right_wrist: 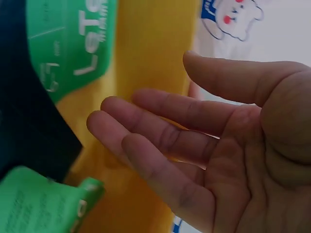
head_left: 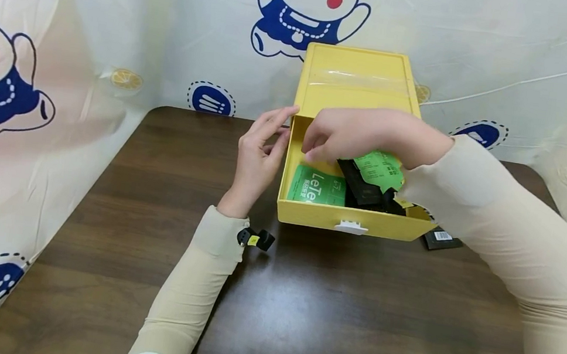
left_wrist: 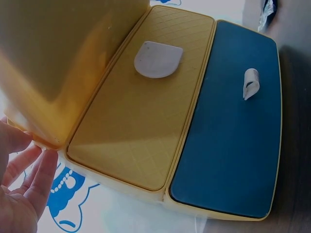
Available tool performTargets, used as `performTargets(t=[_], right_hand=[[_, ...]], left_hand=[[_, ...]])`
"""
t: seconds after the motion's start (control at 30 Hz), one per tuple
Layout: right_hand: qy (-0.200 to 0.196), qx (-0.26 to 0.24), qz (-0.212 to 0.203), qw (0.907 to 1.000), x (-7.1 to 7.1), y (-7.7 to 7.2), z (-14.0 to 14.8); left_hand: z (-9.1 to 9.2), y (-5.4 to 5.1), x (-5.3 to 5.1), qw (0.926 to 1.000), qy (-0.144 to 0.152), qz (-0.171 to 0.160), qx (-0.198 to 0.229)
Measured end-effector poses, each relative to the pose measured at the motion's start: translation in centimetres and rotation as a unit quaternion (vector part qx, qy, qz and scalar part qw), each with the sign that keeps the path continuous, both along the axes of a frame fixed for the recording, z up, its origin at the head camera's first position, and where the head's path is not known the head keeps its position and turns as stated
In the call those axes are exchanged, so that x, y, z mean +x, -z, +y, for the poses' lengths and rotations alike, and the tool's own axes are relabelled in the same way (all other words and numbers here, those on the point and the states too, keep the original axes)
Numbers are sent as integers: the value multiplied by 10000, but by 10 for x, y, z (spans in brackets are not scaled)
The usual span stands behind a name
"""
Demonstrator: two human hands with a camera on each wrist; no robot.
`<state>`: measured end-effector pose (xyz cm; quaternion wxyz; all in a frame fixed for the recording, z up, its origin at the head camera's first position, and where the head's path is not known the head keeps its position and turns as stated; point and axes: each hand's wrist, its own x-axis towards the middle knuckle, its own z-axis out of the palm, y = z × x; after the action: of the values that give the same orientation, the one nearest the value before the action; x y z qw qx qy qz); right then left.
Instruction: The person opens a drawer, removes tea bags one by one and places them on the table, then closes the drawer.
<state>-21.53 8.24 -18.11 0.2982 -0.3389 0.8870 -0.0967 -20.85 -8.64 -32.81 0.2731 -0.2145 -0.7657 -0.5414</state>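
Note:
A yellow drawer unit [head_left: 353,103] stands at the back of the table, one drawer [head_left: 305,215] pulled out. My left hand [head_left: 259,156] touches the unit's left edge with its fingertips, near where the drawer slides out. Over the drawer's left part hovers my right hand [head_left: 350,132], its fingers loosely bent and holding nothing in the right wrist view. Inside lie a green packet [head_left: 317,187] lettered "LeTe", a black packet [head_left: 359,186] and a second green packet [head_left: 382,170]. My right wrist and sleeve hide the drawer's right part.
In the left wrist view, a yellow panel [left_wrist: 126,126] and a dark blue panel [left_wrist: 228,126], each with a white tab, sit beside the pulled-out drawer. A black flat item [head_left: 441,241] lies on the brown table [head_left: 329,324]. A printed curtain [head_left: 195,30] hangs behind.

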Motion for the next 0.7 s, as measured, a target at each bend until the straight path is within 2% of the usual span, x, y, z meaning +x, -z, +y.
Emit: performTargets(t=[0.23, 0.43, 0.7], right_hand=[[-151, 68, -119, 9998, -6, 15, -8], [95, -79, -395, 9991, -10, 21, -10], [234, -156, -444, 9986, -11, 28, -12]], left_hand=[[1, 1, -1, 10000, 4, 77, -31], [1, 0, -2, 10000, 20, 66, 20], [0, 1, -1, 10000, 6, 69, 28]])
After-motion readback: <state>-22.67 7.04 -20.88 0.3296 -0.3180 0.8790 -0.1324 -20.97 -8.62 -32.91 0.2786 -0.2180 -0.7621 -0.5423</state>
